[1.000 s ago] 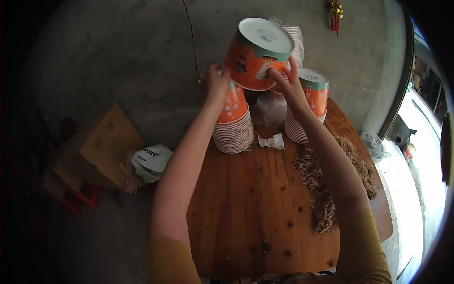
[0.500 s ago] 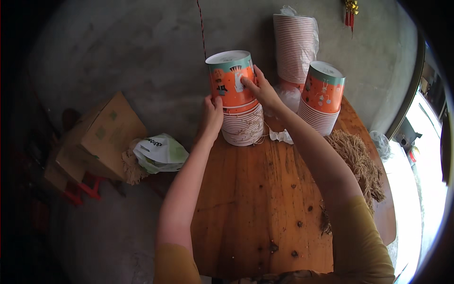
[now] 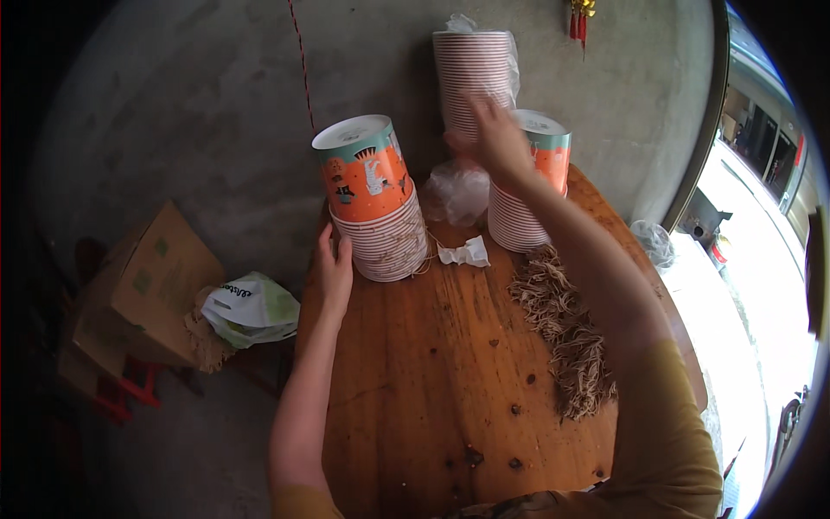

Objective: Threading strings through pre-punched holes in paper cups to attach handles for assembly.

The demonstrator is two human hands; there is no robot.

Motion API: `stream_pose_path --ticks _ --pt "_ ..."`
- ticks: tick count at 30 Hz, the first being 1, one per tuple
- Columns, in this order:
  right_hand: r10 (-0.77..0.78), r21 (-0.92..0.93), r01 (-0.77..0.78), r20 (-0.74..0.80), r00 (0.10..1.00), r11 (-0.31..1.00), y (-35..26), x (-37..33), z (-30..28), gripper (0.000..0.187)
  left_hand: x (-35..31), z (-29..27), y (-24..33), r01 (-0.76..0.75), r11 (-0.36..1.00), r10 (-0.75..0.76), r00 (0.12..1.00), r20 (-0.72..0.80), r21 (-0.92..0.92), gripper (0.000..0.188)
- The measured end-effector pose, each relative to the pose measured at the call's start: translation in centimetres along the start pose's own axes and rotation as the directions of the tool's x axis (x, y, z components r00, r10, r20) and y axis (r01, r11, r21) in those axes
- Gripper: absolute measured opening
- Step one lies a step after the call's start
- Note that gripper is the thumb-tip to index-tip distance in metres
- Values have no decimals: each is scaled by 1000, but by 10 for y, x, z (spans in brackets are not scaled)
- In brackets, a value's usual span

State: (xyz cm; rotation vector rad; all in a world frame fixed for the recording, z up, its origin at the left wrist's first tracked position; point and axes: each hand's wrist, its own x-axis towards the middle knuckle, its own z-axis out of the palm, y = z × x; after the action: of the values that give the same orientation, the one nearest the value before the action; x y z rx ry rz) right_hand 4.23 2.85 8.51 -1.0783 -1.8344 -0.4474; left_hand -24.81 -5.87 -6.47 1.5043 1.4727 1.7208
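Note:
On the wooden table stands a stack of upside-down paper buckets [image 3: 364, 186], the top one orange and green with cartoon figures, white rims ringed below. Thin tan strings cling to its rims. My left hand [image 3: 335, 275] is at this stack's lower left side, thumb and fingers apart. Slightly blurred, my right hand [image 3: 497, 143] is raised in front of a tall, plastic-wrapped stack of buckets [image 3: 471, 65], fingers stretched and nothing seen in it. Its wrist partly covers a second stack of orange-topped buckets [image 3: 549, 160].
A bundle of tan strings [image 3: 562, 337] lies on the wooden table [image 3: 415, 372], right of centre. Crumpled white paper [image 3: 467, 253] and clear plastic [image 3: 458, 195] sit between the stacks. Left of the table are a cardboard box [image 3: 156, 277] and a white-green plastic bag [image 3: 251, 310].
My right hand has left the top bucket of the left stack and moved right. That bucket now sits lower on the stack. My left hand has slid down its side. The view has shifted.

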Motion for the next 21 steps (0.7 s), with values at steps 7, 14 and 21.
stream_pose_path --ticks 7,14,21 --pt "526 -354 -420 299 796 836 134 19 -40 106 -59 12 23 220 967 -209 973 93 -127 44" --pt "372 -250 -310 264 890 917 108 22 -46 84 -97 12 27 128 988 -115 981 154 -82 34" --pt "391 -213 -334 352 851 918 103 41 -70 74 -123 22 34 163 985 -144 962 233 -64 29"
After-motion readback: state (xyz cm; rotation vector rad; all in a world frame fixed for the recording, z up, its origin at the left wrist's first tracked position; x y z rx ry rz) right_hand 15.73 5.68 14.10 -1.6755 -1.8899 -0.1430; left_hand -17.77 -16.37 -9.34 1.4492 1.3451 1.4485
